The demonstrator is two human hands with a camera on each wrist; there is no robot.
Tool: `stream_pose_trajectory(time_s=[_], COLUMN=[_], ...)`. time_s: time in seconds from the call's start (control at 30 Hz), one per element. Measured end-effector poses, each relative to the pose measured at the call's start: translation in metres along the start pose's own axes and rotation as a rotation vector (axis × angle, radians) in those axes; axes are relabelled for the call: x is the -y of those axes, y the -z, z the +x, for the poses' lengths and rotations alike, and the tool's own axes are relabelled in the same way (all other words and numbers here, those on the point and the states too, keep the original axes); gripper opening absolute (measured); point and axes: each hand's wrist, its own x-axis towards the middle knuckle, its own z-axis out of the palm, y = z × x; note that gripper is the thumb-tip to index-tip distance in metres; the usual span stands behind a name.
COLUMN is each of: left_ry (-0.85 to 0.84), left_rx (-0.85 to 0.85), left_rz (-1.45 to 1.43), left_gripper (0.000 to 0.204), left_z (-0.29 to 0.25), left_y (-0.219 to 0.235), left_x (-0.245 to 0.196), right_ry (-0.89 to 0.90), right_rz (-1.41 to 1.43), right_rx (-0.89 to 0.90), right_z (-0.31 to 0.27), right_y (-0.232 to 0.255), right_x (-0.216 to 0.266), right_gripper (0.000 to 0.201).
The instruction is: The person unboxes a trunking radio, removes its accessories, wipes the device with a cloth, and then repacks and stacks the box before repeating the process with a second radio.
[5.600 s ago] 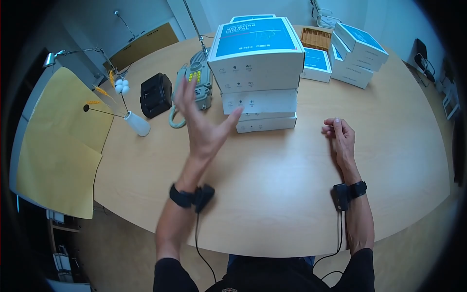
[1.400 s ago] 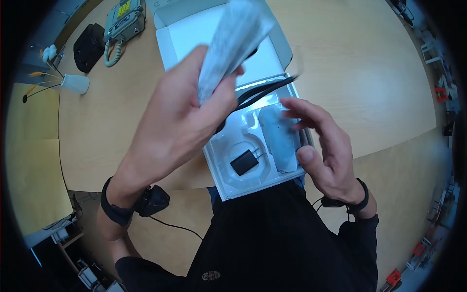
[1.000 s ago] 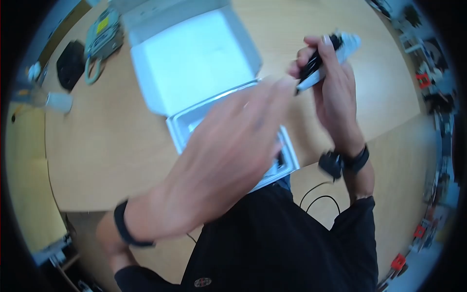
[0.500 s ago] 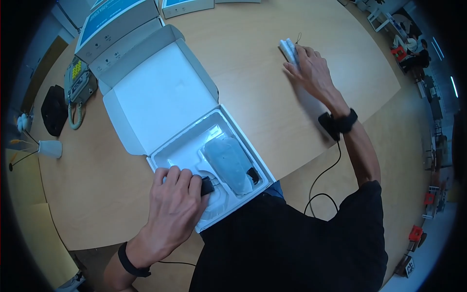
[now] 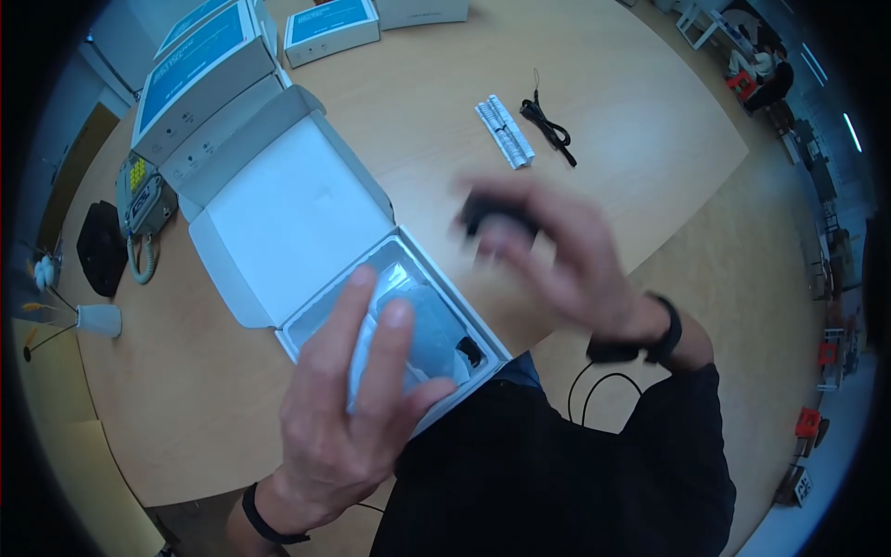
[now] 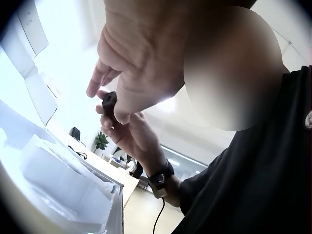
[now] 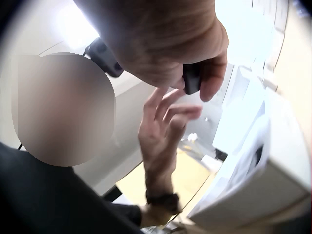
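My right hand (image 5: 575, 260), blurred in the head view, pinches a small black plug adapter (image 5: 498, 213) above the table, to the right of the box. In the right wrist view the adapter (image 7: 191, 79) shows between thumb and fingers. My left hand (image 5: 339, 399) has its fingers extended over the near left part of the open white box (image 5: 478, 367). Inside the box tray lies a bluish plastic-wrapped item (image 5: 422, 325), partly covered by the left fingers, with a small black piece (image 5: 470, 351) beside it.
A paper-wrapped bundle (image 5: 506, 132) and a coiled black cable (image 5: 548, 130) lie on the table beyond the right hand. More blue-and-white boxes (image 5: 200, 74) are stacked behind the lid. A telephone (image 5: 147, 200), a black case (image 5: 102, 249) and a white vase (image 5: 98, 320) stand at left.
The adapter has passed from the left hand to the right. The right hand has let go of the wrapped bundle and come back toward the box; the left hand's fingers have straightened.
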Motion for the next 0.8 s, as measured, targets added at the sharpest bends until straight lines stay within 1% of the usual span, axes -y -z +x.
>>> stream_pose_trajectory(time_s=[0.03, 0.07, 0.1, 0.13, 0.2, 0.23, 0.27, 0.3, 0.33, 0.37, 0.4, 0.43, 0.47, 0.5, 0.53, 0.57, 0.6, 0.63, 0.67, 0.7, 0.73, 0.77, 0.8], left_ry=[-0.014, 0.044, 0.102, 0.149, 0.209, 0.231, 0.192, 0.295, 0.404, 0.385, 0.4, 0.417, 0.466, 0.455, 0.404, 0.358, 0.357, 0.393, 0.44, 0.475, 0.451, 0.445, 0.462], left_rx=[-0.005, 0.047, 0.1, 0.104, 0.099, 0.091, 0.078, 0.084, 0.1, 0.106, 0.112, 0.117, 0.145, 0.15, 0.138, 0.125, 0.128, 0.17, 0.213, 0.221, 0.211, 0.209, 0.218], left_rz=[-0.002, -0.001, 0.0, 0.003, 0.025, 0.047, 0.025, 0.018, 0.017, 0.007, 0.015, 0.024, -0.068, -0.077, -0.038, 0.002, -0.002, -0.019, -0.029, -0.012, -0.033, -0.041, -0.088], left_gripper=[0.051, 0.054, 0.056, 0.055, 0.052, 0.049, 0.049, 0.049, 0.05, 0.05, 0.047, 0.044, 0.043, 0.043, 0.047, 0.051, 0.051, 0.049, 0.047, 0.047, 0.047, 0.046, 0.047], left_z=[-0.008, -0.022, -0.035, -0.044, -0.062, -0.072, -0.083, -0.095, -0.103, -0.106, -0.108, -0.111, -0.119, -0.112, -0.102, -0.097, -0.099, -0.104, -0.111, -0.11, -0.11, -0.11, -0.111], left_y=[0.003, 0.008, 0.012, 0.014, 0.018, 0.018, 0.019, 0.022, 0.024, 0.023, 0.021, 0.018, 0.015, 0.012, 0.009, 0.007, 0.003, -0.004, -0.008, -0.009, -0.011, -0.008, -0.006], left_x=[0.002, 0.006, 0.008, 0.008, 0.01, 0.013, 0.014, 0.015, 0.016, 0.016, 0.016, 0.016, 0.015, 0.012, 0.005, 0.001, 0.002, 0.004, 0.006, 0.005, 0.008, 0.008, 0.008], right_ry=[-0.078, -0.047, -0.098, -0.119, -0.185, -0.233, -0.2, -0.414, -0.459, -0.401, -0.374, -0.432, -0.606, -0.622, -0.583, -0.592, -0.371, -0.142, -0.184, -0.143, -0.094, -0.146, -0.1], right_rz=[-0.009, -0.249, -0.367, -0.534, -0.856, -0.806, -0.862, -0.903, -0.912, -0.957, -0.959, -0.817, -0.53, -0.567, -0.643, -0.647, -0.811, -0.962, -0.84, -0.808, -0.753, -0.672, -0.749], right_rx=[-0.151, -0.273, -0.354, -0.403, -0.412, -0.42, -0.401, -0.287, -0.168, -0.098, -0.039, -0.029, -0.096, -0.067, -0.036, -0.04, -0.05, -0.056, 0.051, 0.032, 0.03, 0.062, 0.109], right_z=[0.014, 0.029, 0.042, 0.05, 0.053, 0.053, 0.049, 0.051, 0.052, 0.051, 0.052, 0.053, 0.055, 0.055, 0.052, 0.045, 0.038, 0.031, 0.035, 0.035, 0.033, 0.033, 0.038], right_y=[0.017, 0.041, 0.064, 0.088, 0.12, 0.123, 0.125, 0.12, 0.12, 0.109, 0.1, 0.089, 0.079, 0.067, 0.055, 0.043, 0.029, 0.021, 0.019, 0.018, 0.013, 0.017, 0.018], right_x=[-0.02, -0.049, -0.079, -0.117, -0.181, -0.2, -0.221, -0.208, -0.226, -0.203, -0.192, -0.182, -0.188, -0.166, -0.158, -0.162, -0.171, -0.18, -0.175, -0.179, -0.185, -0.171, -0.16], right_gripper=[0.038, 0.034, 0.034, 0.035, 0.037, 0.036, 0.034, 0.026, 0.022, 0.026, 0.036, 0.052, 0.067, 0.077, 0.078, 0.078, 0.078, 0.078, 0.077, 0.066, 0.054, 0.046, 0.043])
